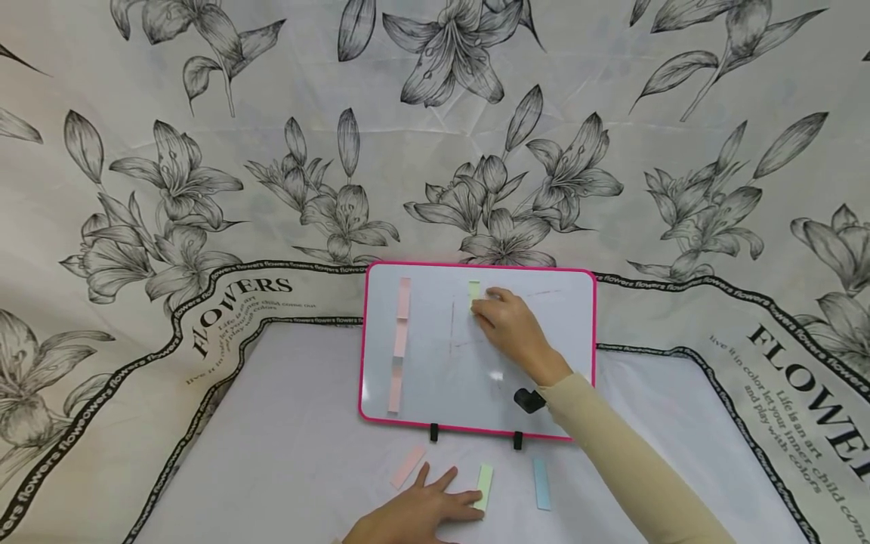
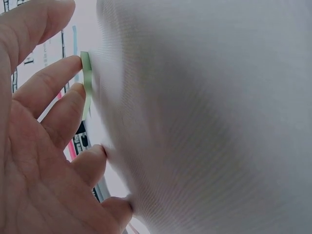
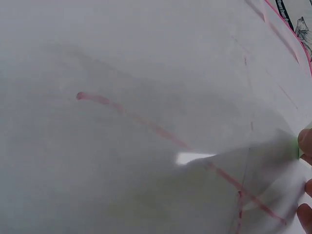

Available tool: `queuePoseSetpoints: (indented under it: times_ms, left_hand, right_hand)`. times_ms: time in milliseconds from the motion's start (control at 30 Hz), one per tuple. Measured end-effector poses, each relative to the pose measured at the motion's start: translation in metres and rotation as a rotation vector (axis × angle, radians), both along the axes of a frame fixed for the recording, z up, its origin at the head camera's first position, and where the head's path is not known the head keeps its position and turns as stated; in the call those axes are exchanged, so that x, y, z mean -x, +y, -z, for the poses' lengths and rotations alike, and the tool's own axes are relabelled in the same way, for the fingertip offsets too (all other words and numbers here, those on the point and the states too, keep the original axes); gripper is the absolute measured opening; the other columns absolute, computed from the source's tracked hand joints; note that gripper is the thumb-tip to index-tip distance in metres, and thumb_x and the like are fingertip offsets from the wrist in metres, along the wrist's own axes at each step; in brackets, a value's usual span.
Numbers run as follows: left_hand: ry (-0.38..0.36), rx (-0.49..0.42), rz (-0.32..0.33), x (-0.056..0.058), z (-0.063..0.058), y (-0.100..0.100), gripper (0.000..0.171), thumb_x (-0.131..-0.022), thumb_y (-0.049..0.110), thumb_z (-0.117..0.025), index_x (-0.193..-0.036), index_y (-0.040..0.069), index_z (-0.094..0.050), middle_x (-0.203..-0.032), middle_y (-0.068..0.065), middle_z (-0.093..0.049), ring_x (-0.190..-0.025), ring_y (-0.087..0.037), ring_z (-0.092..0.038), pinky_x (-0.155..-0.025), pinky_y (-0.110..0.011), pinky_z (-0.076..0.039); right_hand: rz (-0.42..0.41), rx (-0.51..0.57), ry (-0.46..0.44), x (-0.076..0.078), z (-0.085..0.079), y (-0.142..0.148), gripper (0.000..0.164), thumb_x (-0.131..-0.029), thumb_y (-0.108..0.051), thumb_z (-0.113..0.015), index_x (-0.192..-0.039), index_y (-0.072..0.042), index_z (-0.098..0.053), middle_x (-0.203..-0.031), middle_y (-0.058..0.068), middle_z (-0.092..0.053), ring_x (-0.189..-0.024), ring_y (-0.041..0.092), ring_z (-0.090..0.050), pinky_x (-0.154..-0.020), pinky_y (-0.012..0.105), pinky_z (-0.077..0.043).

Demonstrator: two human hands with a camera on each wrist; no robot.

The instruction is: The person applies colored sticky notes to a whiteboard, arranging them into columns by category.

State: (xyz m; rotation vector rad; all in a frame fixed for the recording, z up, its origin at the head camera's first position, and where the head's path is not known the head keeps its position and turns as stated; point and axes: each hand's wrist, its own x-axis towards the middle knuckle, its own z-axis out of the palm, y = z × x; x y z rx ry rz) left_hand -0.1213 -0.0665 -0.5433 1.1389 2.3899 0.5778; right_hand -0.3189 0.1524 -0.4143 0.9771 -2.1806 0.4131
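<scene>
On the upper middle of the whiteboard (image 1: 421, 385) lies a light green paper strip (image 1: 473, 287). My right hand (image 1: 513, 329) holds its lower part against the board with thumb and curled fingers. Only a sliver of that green strip (image 3: 296, 147) shows beside the fingertips in the right wrist view. Below the board my left hand (image 1: 421, 510) rests on the white cloth, fingers spread. Two of its fingertips touch a second green strip (image 1: 485, 477), whose edge also shows in the left wrist view, where the left palm (image 2: 34, 161) fills the left side.
Three pink strips (image 1: 402, 338) run down the board's left side. Faint red lines (image 3: 165, 134) mark its surface. A loose pink strip (image 1: 408, 467) and a blue strip (image 1: 541, 483) lie on the cloth. Black clips (image 1: 434, 432) sit at the board's lower edge; a flowered cloth (image 1: 326, 227) hangs behind.
</scene>
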Motion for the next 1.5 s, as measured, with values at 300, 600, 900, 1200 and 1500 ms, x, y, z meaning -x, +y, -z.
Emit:
queuePoseSetpoints:
  times_ms: [300, 600, 900, 1200, 1500]
  left_hand:
    - [0.015, 0.022, 0.007, -0.003, -0.006, 0.0, 0.06, -0.091, 0.061, -0.069, -0.147, 0.041, -0.056, -0.157, 0.02, -0.045, -0.156, -0.031, -0.03, -0.111, -0.077, -0.028]
    - [0.053, 0.051, 0.031, -0.004, -0.007, 0.0, 0.06, -0.094, 0.061, -0.064, -0.149, 0.042, -0.053, -0.158, 0.021, -0.044, -0.155, -0.029, -0.032, -0.113, -0.073, -0.03]
    - [0.049, 0.059, 0.024, -0.004, -0.005, 0.0, 0.06, -0.094, 0.063, -0.064, -0.149, 0.043, -0.052, -0.159, 0.022, -0.043, -0.156, -0.029, -0.031, -0.114, -0.073, -0.029]
    - [0.1, 0.058, 0.056, -0.002, -0.007, -0.003, 0.065, -0.093, 0.066, -0.061, -0.152, 0.043, -0.048, -0.161, 0.021, -0.038, -0.155, -0.026, -0.033, -0.115, -0.069, -0.032]
    - [0.335, -0.055, 0.063, 0.036, -0.049, -0.019, 0.064, -0.099, 0.049, -0.061, -0.158, 0.026, -0.044, -0.164, 0.007, -0.041, -0.151, -0.034, -0.04, -0.114, -0.064, -0.038]
  right_hand:
    - [0.004, -0.039, 0.021, -0.003, 0.008, 0.009, 0.018, -0.084, -0.003, -0.083, -0.102, -0.005, -0.082, -0.113, 0.011, -0.078, -0.124, 0.046, -0.063, -0.1, 0.057, -0.053]
    - [0.038, 0.01, -0.013, -0.002, 0.015, 0.005, 0.018, -0.087, -0.007, -0.082, -0.105, -0.006, -0.082, -0.115, 0.011, -0.077, -0.13, 0.042, -0.061, -0.101, 0.057, -0.052]
    - [0.041, 0.068, -0.026, -0.003, 0.014, -0.001, 0.016, -0.087, -0.006, -0.081, -0.103, -0.004, -0.081, -0.117, 0.019, -0.076, -0.125, 0.045, -0.063, -0.097, 0.058, -0.054]
    - [0.016, 0.043, -0.004, -0.005, 0.015, 0.001, 0.018, -0.087, -0.004, -0.081, -0.105, -0.003, -0.08, -0.116, 0.017, -0.076, -0.126, 0.047, -0.062, -0.099, 0.059, -0.053]
    - [0.027, -0.163, 0.081, -0.01, 0.024, 0.013, 0.036, -0.087, -0.015, -0.08, -0.121, -0.002, -0.075, -0.13, 0.013, -0.072, -0.134, 0.047, -0.056, -0.11, 0.06, -0.046]
